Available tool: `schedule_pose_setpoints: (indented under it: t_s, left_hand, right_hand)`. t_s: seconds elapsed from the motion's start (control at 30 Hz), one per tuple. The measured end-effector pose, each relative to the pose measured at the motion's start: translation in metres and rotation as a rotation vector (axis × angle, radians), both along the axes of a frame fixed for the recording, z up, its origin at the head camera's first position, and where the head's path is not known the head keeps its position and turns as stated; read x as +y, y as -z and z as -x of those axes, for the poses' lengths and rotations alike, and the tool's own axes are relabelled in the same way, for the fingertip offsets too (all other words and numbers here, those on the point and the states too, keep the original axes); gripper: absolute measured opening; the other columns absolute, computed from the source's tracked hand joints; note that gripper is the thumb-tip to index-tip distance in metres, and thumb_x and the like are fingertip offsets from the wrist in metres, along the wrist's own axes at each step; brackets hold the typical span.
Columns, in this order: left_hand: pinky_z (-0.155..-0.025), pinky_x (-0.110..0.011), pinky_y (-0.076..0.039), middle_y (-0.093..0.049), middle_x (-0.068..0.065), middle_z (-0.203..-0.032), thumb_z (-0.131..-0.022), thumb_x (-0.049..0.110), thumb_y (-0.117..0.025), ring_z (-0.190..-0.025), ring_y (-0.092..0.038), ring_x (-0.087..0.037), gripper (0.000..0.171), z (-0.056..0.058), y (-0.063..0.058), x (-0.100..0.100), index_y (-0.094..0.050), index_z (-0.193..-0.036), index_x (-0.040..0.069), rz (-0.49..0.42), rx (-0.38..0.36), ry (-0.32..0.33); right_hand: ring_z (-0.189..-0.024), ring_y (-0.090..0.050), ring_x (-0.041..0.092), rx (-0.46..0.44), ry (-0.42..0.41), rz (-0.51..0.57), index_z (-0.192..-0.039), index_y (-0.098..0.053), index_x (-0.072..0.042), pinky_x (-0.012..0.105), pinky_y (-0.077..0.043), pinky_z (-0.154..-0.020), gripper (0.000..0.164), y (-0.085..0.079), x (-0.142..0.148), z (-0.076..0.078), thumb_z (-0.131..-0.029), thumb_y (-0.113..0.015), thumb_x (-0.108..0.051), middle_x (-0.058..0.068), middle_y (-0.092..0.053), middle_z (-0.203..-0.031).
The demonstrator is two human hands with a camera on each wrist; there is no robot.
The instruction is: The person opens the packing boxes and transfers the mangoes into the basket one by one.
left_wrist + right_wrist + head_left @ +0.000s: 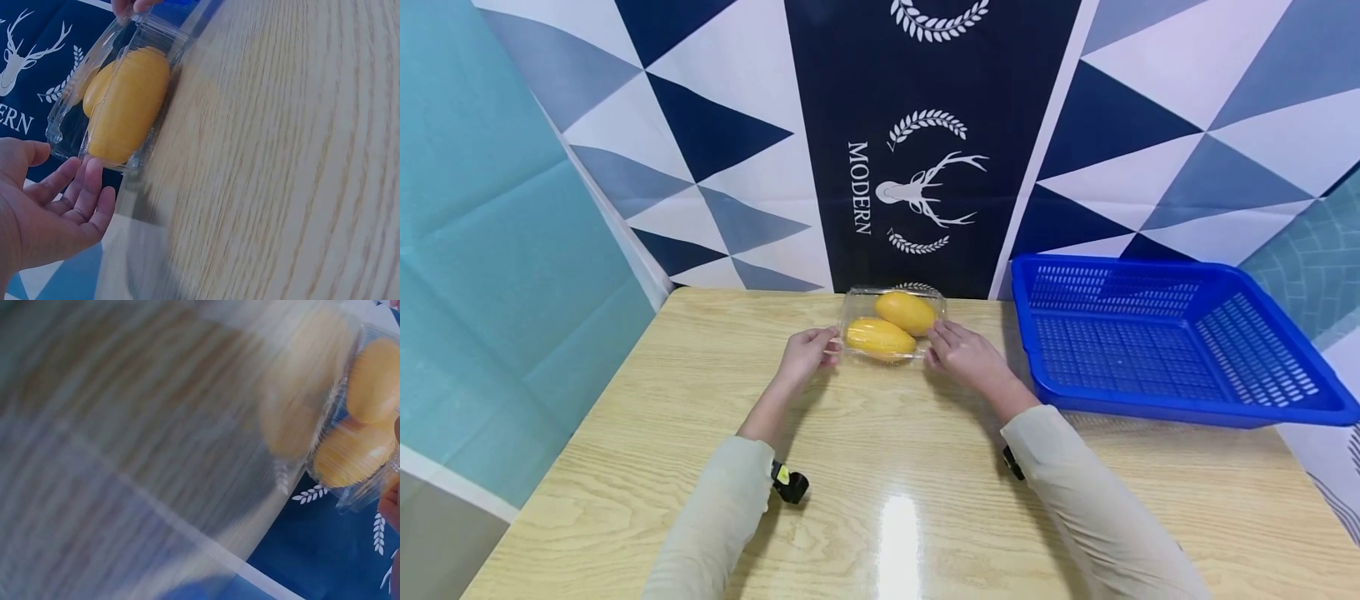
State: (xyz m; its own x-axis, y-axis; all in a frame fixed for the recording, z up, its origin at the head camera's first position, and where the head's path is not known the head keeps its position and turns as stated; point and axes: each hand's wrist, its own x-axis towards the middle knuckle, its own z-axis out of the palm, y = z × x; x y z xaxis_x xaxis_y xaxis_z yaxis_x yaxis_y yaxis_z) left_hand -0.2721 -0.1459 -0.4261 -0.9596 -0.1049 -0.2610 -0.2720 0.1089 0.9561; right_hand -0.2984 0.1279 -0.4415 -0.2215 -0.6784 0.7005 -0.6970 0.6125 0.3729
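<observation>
A clear plastic clamshell box point(889, 357) sits at the back edge of the table with two yellow mangoes inside, a front mango point(880, 337) and a rear mango point(907, 312). In the left wrist view the box's lid point(57, 128) stands apart from its base. My left hand point(808, 354) is at the box's left end, fingers loosely bent and thumb apart, fingertips right at the plastic point(128, 167). At the opposite end, my right hand point(964, 354) pinches the box's edge with fingers and thumb. Only part of that hand enters the right wrist view.
To the right stands a blue plastic basket point(1120, 354) with slotted walls, close beside my right forearm. The wooden table point(850, 467) meets a patterned wall cloth point(917, 83) directly behind the box. A teal cloth point(497, 233) hangs along the left.
</observation>
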Motion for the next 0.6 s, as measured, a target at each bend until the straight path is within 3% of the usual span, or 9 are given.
schedule_pose_setpoints:
  t_s: [0.3, 0.6]
  left_hand:
    - [-0.087, -0.038, -0.054, -0.065, -0.018, -0.103, -0.097, 0.029, -0.049, -0.065, -0.061, -0.012, 0.039, -0.0003, 0.001, 0.0009, -0.06, -0.119, -0.001, -0.001, -0.006, -0.016]
    - [-0.085, -0.036, -0.054, -0.065, -0.017, -0.104, -0.095, 0.035, -0.051, -0.068, -0.061, -0.015, 0.04, -0.0011, -0.0012, 0.0012, -0.062, -0.116, 0.002, 0.001, -0.013, -0.026]
  right_hand:
    - [-0.082, -0.068, 0.03, 0.006, -0.003, 0.011, -0.087, -0.067, 0.006, 0.036, -0.056, -0.076, 0.023, 0.0024, -0.0023, 0.0021, -0.071, -0.062, -0.01, 0.017, -0.071, -0.087]
    - [-0.087, -0.067, 0.031, -0.08, 0.037, 0.066, -0.088, -0.066, 0.005, 0.037, -0.056, -0.075, 0.022, -0.0014, -0.0045, -0.0024, -0.07, -0.062, -0.008, 0.017, -0.071, -0.09]
